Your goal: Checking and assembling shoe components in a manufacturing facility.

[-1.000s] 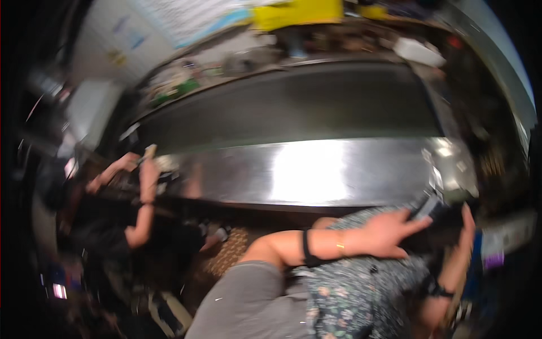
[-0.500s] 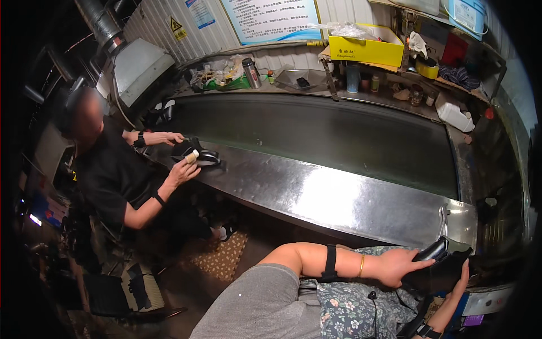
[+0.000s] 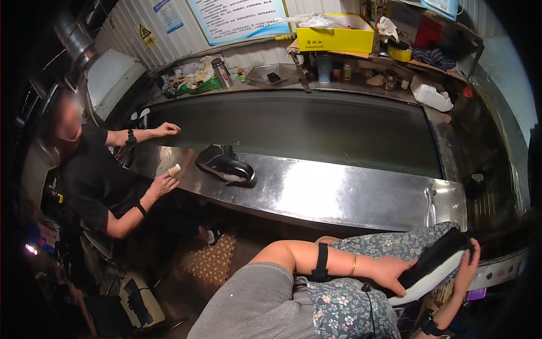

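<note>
A black shoe [image 3: 424,270] with a pale sole edge is between my two hands at the lower right, tilted over my lap. My left hand [image 3: 389,274], with a gold bracelet on its wrist, grips the shoe's near end. Around its far end close the fingers of my right hand [image 3: 467,264], which wears a black wrist strap. A patterned floral apron [image 3: 344,305] lies beneath. Another black shoe [image 3: 228,168] rests on the metal ledge [image 3: 367,192], apart from my hands. A slim metal tool [image 3: 431,204] sits at the ledge's right end, behind my shoe.
Behind the ledge runs a dark conveyor belt [image 3: 293,124]. At the left a co-worker [image 3: 96,175] holds a small tan cylinder [image 3: 174,169]. A yellow box [image 3: 334,39] stands on the back shelf, with a flask [image 3: 221,73] to its left and a white jug [image 3: 432,93] lower right.
The shoe in my hands has turned so its pale sole edge shows. The co-worker has let go of the other shoe, which lies farther right on the ledge. The view has shifted slightly.
</note>
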Available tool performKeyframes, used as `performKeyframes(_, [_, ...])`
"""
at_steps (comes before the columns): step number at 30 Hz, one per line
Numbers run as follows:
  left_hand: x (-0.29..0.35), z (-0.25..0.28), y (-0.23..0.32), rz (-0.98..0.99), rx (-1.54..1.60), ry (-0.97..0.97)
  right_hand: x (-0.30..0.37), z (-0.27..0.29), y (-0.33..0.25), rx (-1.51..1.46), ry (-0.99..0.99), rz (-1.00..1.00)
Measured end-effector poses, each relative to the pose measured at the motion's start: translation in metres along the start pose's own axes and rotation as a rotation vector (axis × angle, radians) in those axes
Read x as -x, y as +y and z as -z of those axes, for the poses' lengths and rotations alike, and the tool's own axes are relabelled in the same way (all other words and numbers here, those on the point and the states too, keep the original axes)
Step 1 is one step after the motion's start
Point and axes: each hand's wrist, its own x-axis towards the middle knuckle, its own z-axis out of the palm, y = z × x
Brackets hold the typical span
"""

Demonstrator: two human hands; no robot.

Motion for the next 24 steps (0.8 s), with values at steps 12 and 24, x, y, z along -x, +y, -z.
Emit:
performKeyframes(12, [0.143, 0.093, -0.093, 0.463, -0.197, 1.005, 0.014, -0.026, -0.057, 0.161, -0.040, 0.100])
performKeyframes(24, [0.390, 0.229, -0.146, 0.868, 0.016, 2.419, 0.009, -0.036, -0.054, 0.196, -0.020, 0.138])
